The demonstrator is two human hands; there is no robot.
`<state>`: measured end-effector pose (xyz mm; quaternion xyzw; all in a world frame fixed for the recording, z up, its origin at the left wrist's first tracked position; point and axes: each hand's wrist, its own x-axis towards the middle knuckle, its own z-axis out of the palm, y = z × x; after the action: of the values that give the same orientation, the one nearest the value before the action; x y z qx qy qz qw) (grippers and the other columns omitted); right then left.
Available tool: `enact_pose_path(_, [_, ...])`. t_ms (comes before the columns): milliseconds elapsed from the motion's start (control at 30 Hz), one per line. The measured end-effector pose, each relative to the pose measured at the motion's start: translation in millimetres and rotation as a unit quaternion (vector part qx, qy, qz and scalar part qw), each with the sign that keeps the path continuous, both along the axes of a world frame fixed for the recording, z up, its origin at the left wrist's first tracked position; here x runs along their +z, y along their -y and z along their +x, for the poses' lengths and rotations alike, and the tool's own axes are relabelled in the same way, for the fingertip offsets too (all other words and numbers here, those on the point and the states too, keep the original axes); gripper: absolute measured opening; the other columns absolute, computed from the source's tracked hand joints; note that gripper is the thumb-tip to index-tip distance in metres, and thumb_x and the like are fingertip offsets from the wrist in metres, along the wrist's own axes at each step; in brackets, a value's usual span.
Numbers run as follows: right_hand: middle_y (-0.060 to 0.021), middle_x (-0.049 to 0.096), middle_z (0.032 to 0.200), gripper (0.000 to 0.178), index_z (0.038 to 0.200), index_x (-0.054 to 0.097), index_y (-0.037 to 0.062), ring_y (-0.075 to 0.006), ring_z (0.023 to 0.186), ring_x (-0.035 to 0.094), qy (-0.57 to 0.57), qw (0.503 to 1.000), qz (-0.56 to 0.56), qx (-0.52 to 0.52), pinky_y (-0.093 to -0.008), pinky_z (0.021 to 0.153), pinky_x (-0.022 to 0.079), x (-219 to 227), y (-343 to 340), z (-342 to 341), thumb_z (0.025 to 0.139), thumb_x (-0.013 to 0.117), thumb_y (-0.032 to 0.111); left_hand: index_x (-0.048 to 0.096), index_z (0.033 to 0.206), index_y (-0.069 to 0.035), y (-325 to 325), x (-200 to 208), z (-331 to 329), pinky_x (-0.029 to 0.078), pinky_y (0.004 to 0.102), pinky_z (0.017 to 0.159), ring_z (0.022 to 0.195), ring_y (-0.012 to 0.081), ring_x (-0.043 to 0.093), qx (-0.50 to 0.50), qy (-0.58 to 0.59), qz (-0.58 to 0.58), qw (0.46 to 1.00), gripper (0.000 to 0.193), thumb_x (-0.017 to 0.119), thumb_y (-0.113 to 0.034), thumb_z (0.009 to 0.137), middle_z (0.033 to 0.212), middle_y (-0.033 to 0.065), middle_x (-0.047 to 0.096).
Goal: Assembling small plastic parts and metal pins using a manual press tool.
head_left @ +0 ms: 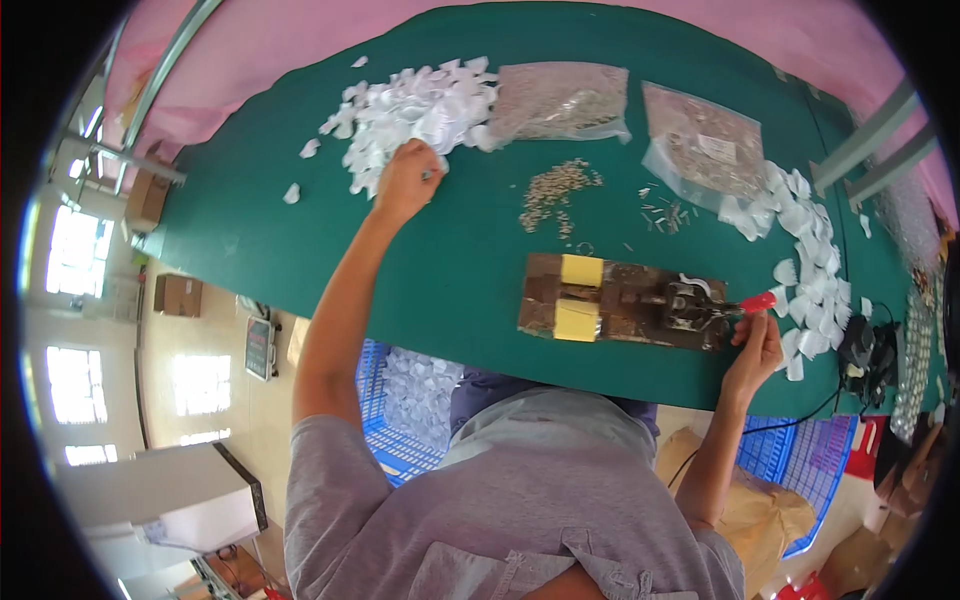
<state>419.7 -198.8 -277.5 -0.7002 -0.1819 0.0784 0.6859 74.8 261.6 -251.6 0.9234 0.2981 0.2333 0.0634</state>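
Observation:
My left hand [408, 182] is at the near edge of a heap of white, thin curved pieces [432, 105]. Its fingers are curled together, and a small greyish spot shows by them; what they hold is hidden. At the right end of a brown board, my right hand [757, 352] has its fingers closed at the red handle [758, 302] of a metal toggle clamp [692, 304]. The clamp is mounted on the board [635, 300], which lies lengthwise in front of me. Two yellow blocks [577, 320] sit toward the board's left end.
Behind the board lie small metal parts [556, 192] and a few thin pins [668, 215]. Two clear bags [562, 100] of parts lie farther back. More white pieces [815, 265] spread on the right, beside a black device [868, 350]. Blue baskets [372, 400] stand below the green table [460, 290].

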Motion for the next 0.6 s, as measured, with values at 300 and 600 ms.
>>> enact_pose_path(300, [0.0007,0.065,0.077,0.03,0.096,0.072,0.0005,-0.0038,0.067,0.054,-0.053,0.998,-0.026,0.016,-0.0211,0.061,0.042,15,-11,-9,0.11,0.061,0.024,0.065,0.124,-0.006,-31,13,-19,0.057,0.0319,0.07,0.085,0.0216,0.07,-0.015,-0.064,-0.213,0.975,0.046,0.077,0.008,0.081,0.116,0.0102,0.07])
enact_pose_path(600, [-0.0025,0.065,0.075,0.029,0.095,0.074,-0.0006,-0.0075,0.064,0.054,-0.076,0.997,-0.001,0.028,-0.0235,0.06,0.042,28,-11,34,0.108,0.062,0.022,0.069,0.115,-0.002,2,35,-27,0.051,0.0272,0.056,0.068,0.0164,0.068,-0.001,-0.081,-0.2,0.977,0.023,0.071,0.003,0.093,0.092,0.0083,0.061])
